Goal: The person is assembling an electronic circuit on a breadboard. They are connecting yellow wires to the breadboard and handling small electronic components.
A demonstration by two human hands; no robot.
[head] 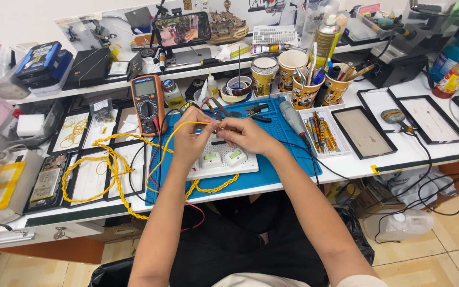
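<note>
Yellow wire (187,126) pinched between left hand (189,141) and right hand (245,135) over the white breadboard (224,162) | risk: slack twisted loops (trailing off the bench) snag, tugging the wire free

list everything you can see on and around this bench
blue work mat: 1, blue, middle of the bench
white breadboard: 1, white, on the mat under the hands
yellow wire: twisted lengths, yellow, left of the mat and up to the hands
multimeter: 1, orange and grey, at the mat's back left corner
paper cups: about 4, patterned, behind the mat, some full of tools
spray can: 1, gold and green, on the shelf
black-framed trays: several, white with black frames, either side of the mat
plastic jug: 1, clear, on the floor at right
left hand: at the yellow wire
right hand: fingertips meeting the left hand's over the breadboard
</note>
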